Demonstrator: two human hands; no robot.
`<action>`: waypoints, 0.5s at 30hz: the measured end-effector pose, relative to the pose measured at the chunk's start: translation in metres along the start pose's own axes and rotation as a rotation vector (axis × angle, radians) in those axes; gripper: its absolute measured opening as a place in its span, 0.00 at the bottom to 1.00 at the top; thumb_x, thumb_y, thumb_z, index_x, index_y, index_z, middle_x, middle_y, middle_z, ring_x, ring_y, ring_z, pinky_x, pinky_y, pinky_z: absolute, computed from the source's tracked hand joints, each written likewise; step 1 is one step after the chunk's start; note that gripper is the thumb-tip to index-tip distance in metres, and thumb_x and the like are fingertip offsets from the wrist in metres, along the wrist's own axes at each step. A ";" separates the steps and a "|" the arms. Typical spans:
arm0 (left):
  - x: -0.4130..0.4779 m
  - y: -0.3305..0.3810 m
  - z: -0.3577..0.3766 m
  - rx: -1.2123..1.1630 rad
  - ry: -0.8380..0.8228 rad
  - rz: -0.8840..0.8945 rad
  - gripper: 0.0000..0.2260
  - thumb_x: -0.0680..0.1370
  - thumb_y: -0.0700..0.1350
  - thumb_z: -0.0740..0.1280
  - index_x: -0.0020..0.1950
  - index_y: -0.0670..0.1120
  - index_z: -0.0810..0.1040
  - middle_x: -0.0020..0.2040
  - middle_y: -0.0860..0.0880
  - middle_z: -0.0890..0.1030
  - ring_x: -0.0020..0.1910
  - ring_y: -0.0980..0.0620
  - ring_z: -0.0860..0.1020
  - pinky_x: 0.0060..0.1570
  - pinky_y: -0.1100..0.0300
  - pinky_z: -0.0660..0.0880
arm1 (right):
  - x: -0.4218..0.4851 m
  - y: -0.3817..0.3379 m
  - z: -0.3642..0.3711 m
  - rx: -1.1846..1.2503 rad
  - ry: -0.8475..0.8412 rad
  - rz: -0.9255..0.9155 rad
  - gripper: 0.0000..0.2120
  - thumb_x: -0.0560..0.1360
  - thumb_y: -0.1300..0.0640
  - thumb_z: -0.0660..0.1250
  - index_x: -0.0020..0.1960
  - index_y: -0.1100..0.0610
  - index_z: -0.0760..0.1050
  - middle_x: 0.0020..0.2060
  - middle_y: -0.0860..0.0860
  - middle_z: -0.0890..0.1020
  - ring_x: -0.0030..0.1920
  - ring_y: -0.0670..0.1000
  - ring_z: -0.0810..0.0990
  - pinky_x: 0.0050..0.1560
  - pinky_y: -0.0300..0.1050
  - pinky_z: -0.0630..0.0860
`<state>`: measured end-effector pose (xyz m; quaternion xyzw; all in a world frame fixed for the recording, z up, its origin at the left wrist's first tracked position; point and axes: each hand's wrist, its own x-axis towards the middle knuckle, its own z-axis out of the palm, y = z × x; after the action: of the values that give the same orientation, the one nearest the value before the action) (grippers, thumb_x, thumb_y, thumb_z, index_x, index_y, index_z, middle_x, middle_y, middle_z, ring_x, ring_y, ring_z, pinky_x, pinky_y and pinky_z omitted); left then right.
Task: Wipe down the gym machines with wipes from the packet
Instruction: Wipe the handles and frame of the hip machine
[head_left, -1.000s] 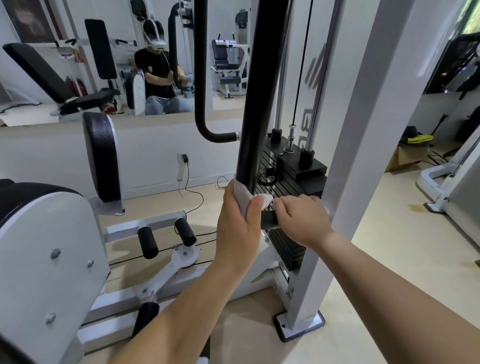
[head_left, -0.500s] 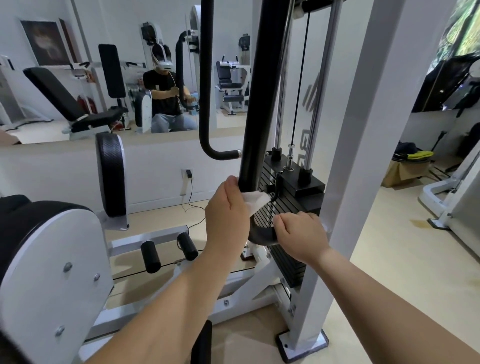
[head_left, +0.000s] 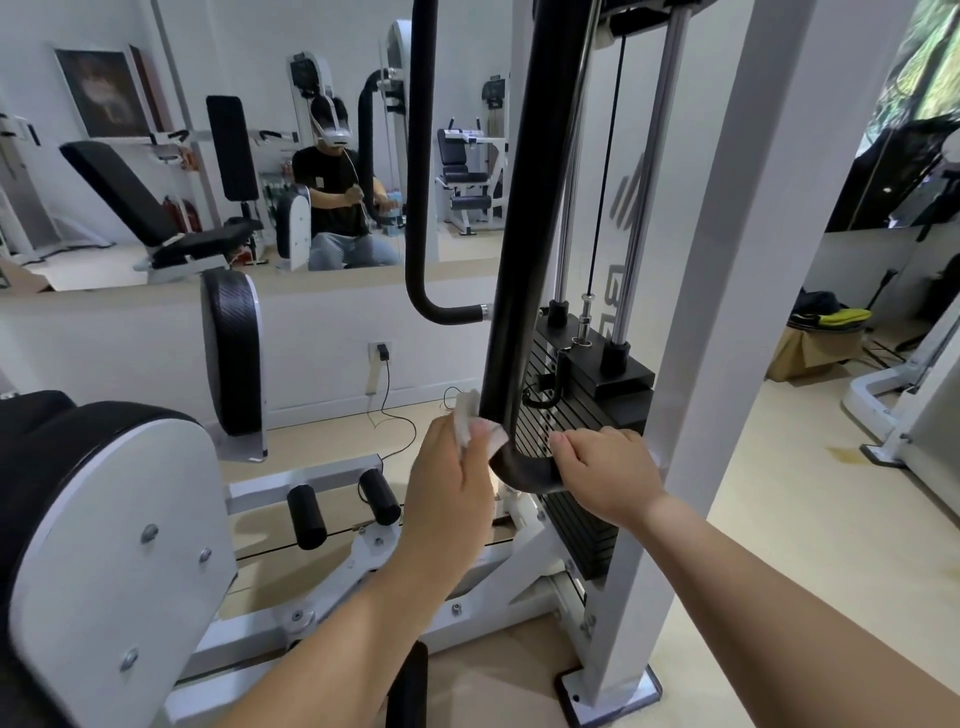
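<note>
Head view: the wipe (head_left: 475, 426) is bunched up white in my left hand (head_left: 447, 488), gripped there and pressed against the left side of the black bar (head_left: 535, 234), just above its bend. My right hand (head_left: 605, 475) is curled around the bar's short lower end, right of the bend, so the two hands are close but apart. Just behind the bar sits the weight stack (head_left: 576, 415). Right of the bar stands the white post (head_left: 727, 260). Left of the bar hangs a thinner black handle (head_left: 421, 182), and lower left of it are two black rollers (head_left: 306, 517).
</note>
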<state>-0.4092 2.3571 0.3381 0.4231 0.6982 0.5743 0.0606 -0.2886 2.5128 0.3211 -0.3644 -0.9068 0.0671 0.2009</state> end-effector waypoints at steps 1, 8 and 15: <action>0.002 0.004 -0.005 -0.044 0.040 -0.069 0.16 0.86 0.56 0.54 0.56 0.50 0.77 0.43 0.52 0.77 0.40 0.53 0.76 0.41 0.64 0.70 | 0.000 0.000 0.000 0.002 0.001 -0.002 0.23 0.86 0.46 0.49 0.35 0.50 0.69 0.31 0.46 0.76 0.42 0.52 0.76 0.58 0.51 0.66; 0.057 0.107 -0.026 -0.007 0.076 0.205 0.19 0.87 0.57 0.48 0.61 0.54 0.77 0.51 0.52 0.80 0.56 0.54 0.79 0.54 0.58 0.75 | 0.000 -0.001 0.002 -0.015 0.025 -0.006 0.22 0.86 0.47 0.50 0.34 0.50 0.67 0.31 0.46 0.76 0.41 0.51 0.76 0.58 0.51 0.68; 0.058 0.093 0.015 0.211 0.126 0.328 0.32 0.86 0.50 0.56 0.84 0.45 0.42 0.79 0.44 0.66 0.70 0.45 0.73 0.62 0.56 0.74 | 0.001 -0.001 0.006 -0.018 0.054 0.020 0.23 0.85 0.48 0.50 0.33 0.49 0.65 0.30 0.45 0.72 0.41 0.52 0.74 0.58 0.51 0.67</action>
<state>-0.3890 2.4053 0.4352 0.4983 0.6788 0.5253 -0.1221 -0.2928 2.5132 0.3162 -0.3767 -0.8980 0.0511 0.2215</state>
